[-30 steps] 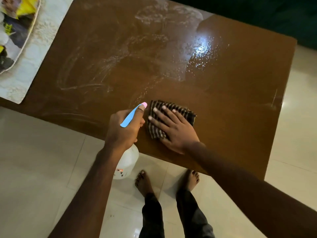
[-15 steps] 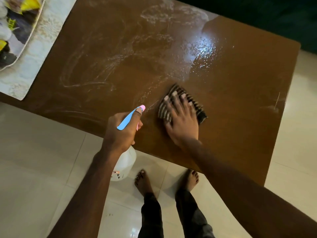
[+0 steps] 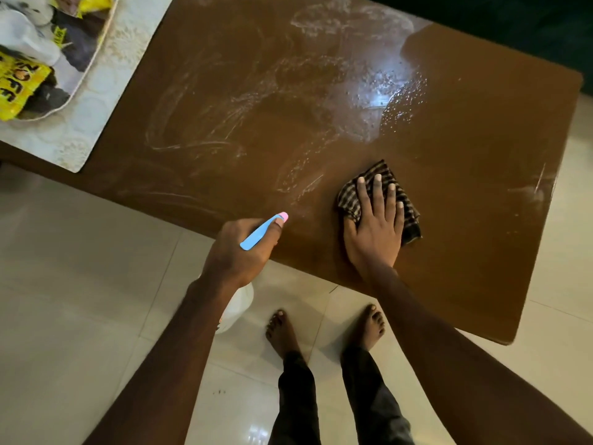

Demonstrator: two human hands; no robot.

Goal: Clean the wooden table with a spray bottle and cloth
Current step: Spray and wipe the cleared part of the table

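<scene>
Right grip (image 3: 373,232) flat, fingers (image 3: 378,195) straight on the cloth (image 3: 409,216) — press evenly, overlap strokes through wet streaks (image 3: 224,146) on the table (image 3: 475,194); left grip (image 3: 237,252) clamped round the spray bottle (image 3: 260,234).

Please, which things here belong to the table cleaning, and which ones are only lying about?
For the job:
- wooden table
- spray bottle, gripped by the left hand
- checked cloth, pressed flat under the right hand

Lying about:
- pale mat at far left
- tray on it
- yellow packet in the tray
</scene>
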